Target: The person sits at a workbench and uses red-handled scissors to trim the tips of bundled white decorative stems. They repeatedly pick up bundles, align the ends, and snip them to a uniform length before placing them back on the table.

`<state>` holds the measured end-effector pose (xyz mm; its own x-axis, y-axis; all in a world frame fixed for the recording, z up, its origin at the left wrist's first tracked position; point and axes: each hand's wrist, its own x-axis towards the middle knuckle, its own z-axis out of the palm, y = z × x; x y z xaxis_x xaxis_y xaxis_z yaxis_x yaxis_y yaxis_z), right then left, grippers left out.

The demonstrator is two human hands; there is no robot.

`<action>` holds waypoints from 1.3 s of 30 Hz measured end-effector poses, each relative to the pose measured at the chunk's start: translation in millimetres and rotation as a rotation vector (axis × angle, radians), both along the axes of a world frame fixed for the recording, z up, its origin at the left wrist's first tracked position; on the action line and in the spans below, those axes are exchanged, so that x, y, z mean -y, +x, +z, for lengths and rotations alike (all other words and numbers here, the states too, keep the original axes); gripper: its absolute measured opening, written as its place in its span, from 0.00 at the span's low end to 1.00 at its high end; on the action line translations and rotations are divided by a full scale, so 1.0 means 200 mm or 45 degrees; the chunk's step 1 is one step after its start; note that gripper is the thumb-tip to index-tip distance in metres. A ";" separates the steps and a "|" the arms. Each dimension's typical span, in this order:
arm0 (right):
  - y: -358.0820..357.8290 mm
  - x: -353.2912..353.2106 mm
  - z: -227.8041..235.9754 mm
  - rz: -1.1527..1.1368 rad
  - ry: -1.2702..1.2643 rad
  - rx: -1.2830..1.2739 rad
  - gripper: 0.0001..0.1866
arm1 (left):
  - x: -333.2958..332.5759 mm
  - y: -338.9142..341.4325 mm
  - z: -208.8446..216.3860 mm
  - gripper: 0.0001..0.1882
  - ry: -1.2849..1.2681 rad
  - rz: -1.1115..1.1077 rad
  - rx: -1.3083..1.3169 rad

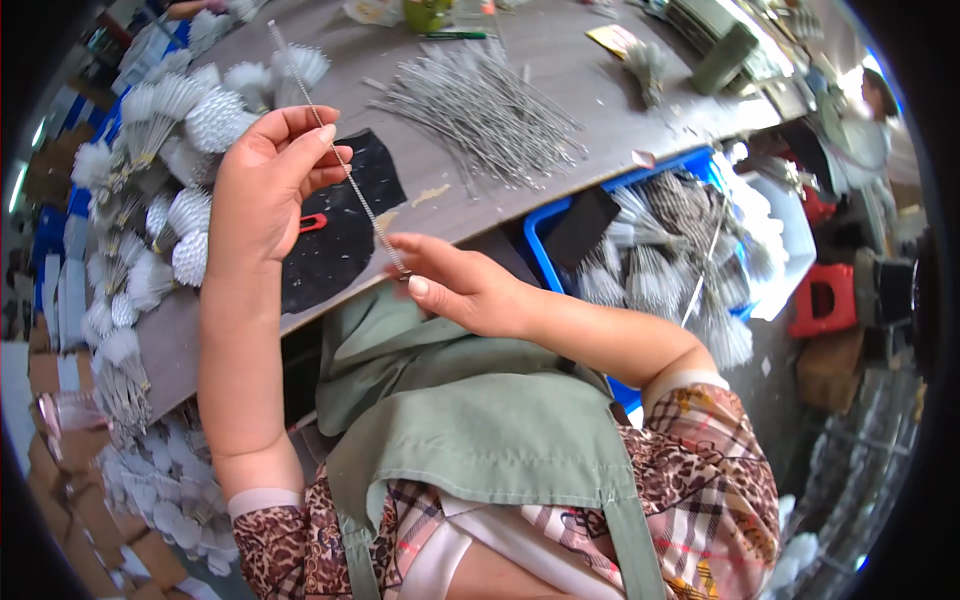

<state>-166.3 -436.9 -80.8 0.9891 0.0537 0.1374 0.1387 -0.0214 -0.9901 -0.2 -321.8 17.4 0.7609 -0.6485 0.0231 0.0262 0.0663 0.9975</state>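
Note:
A thin silvery twisted wire rod [357, 190] slants across in front of me, its upper end far left and its lower end near my apron. Partway up, my left hand [285, 165] pinches it between thumb and fingers. At the lower end my right hand [455, 285] has thumb and fingers closed on the same rod; the fingertips are slightly blurred. Beneath the rod lies a black mat [345, 245] with a small red tool [313, 222] on it. Beyond my hands is a loose pile of similar wire rods [480, 115] on the grey table [270, 75].
Bundles of white-tipped wire pieces [160, 120] crowd the table's left edge. On the right, a blue crate [545, 245] holds more bundles and a dark flat piece [587, 228]. A green pen [455, 36] and green metal equipment [725, 58] stand farther back. A red stool [825, 300] is at right.

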 end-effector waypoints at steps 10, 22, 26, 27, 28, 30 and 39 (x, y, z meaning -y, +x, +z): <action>-0.64 0.25 0.18 -0.563 0.427 -0.472 0.10 | 0.41 -0.44 -0.26 0.05 -0.331 -0.256 -0.358; -0.99 0.28 0.12 -0.674 -0.027 -0.817 0.10 | 0.52 -0.73 -0.45 0.13 -0.033 -0.590 -0.444; -1.21 0.50 0.11 -0.793 -0.318 -1.127 0.10 | 0.38 -0.66 -0.49 0.22 0.226 -0.645 -0.390; -1.26 0.57 0.09 -0.884 -0.360 -1.126 0.11 | 0.34 -0.63 -0.52 0.21 0.242 -0.666 -0.410; -1.27 0.65 0.05 -0.973 -0.402 -1.124 0.11 | 0.29 -0.60 -0.54 0.20 0.260 -0.686 -0.430; -1.22 0.86 -0.03 -0.973 -0.518 -1.129 0.11 | 0.22 -0.56 -0.56 0.19 0.299 -0.668 -0.467; -0.15 1.58 -0.86 -1.003 -0.513 -0.806 0.12 | -0.15 -0.40 -0.53 0.13 0.232 -0.312 -0.599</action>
<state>-196.0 -752.6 -253.6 0.6509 -0.6995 -0.2951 -0.5890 -0.2200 -0.7776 -80.9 -291.0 -89.4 0.4890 -0.7691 -0.4115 0.4638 -0.1703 0.8694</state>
